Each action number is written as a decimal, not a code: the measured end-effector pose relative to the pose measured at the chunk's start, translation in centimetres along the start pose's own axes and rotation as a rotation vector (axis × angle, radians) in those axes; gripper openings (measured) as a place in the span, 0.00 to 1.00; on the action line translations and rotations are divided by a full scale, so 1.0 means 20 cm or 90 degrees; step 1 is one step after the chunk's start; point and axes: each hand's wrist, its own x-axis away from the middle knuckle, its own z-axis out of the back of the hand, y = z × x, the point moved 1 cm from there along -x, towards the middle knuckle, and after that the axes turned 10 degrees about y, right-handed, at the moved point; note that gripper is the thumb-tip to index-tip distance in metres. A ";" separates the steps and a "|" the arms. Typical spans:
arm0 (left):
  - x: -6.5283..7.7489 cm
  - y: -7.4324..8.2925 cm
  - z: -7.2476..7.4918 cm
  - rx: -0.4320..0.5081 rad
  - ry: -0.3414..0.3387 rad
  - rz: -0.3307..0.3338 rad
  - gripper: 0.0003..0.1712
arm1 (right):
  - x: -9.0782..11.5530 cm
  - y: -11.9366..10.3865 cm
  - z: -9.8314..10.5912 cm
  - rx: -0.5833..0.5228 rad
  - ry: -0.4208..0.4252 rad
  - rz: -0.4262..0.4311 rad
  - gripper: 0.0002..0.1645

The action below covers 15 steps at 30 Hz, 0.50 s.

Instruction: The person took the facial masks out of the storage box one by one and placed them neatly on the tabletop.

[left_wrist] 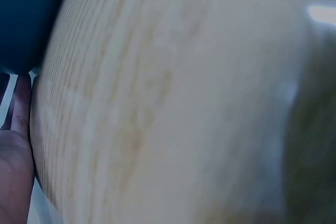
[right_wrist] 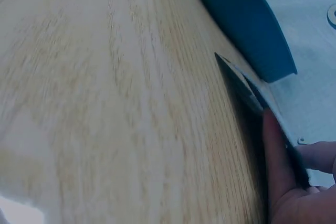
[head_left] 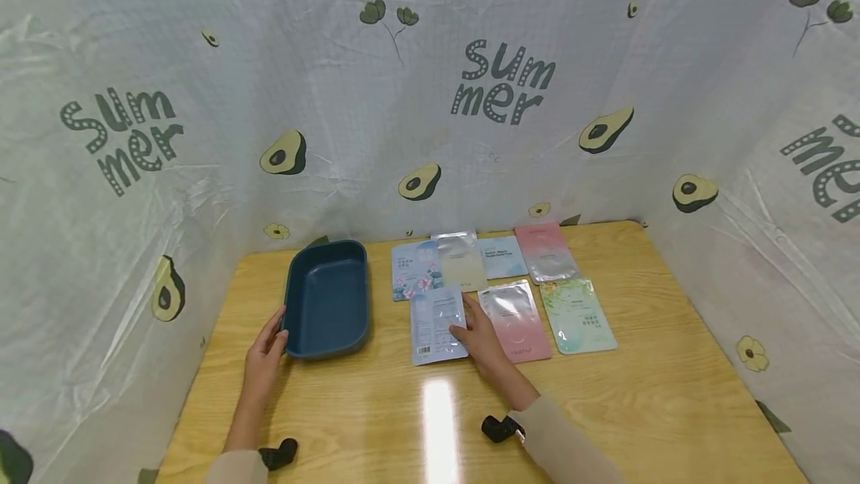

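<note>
A pale blue face mask packet [head_left: 437, 326] with printed text and a barcode is held at its right edge by my right hand [head_left: 480, 338]. The thumb lies over its printed side. In the right wrist view the packet [right_wrist: 251, 92] is tilted, its near edge up off the table, between thumb and fingers. At the left stands a dark blue rectangular bin [head_left: 327, 305]. My left hand [head_left: 266, 349] rests against the bin's left side near the front corner, thumb and fingers at its wall. The left wrist view shows those fingers [left_wrist: 21, 106] extended close under the bin [left_wrist: 31, 19].
Behind and right of the held packet lie several more: a floral blue one [head_left: 411, 264], a cream one [head_left: 462, 264], a light blue one [head_left: 504, 256], pink ones [head_left: 547, 249] and a green one [head_left: 578, 316]. A printed cloth [head_left: 349, 193] walls the wooden table [head_left: 349, 417].
</note>
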 end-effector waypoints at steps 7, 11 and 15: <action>0.01 -0.01 0.00 -0.006 0.006 -0.014 0.29 | 0.03 0.01 0.01 0.017 -0.047 0.002 0.45; 0.02 -0.01 0.00 -0.006 -0.001 -0.019 0.29 | 0.05 0.02 0.03 0.016 -0.057 -0.006 0.46; 0.01 0.00 0.00 -0.016 -0.003 -0.018 0.29 | 0.06 0.02 0.05 0.027 -0.062 -0.008 0.46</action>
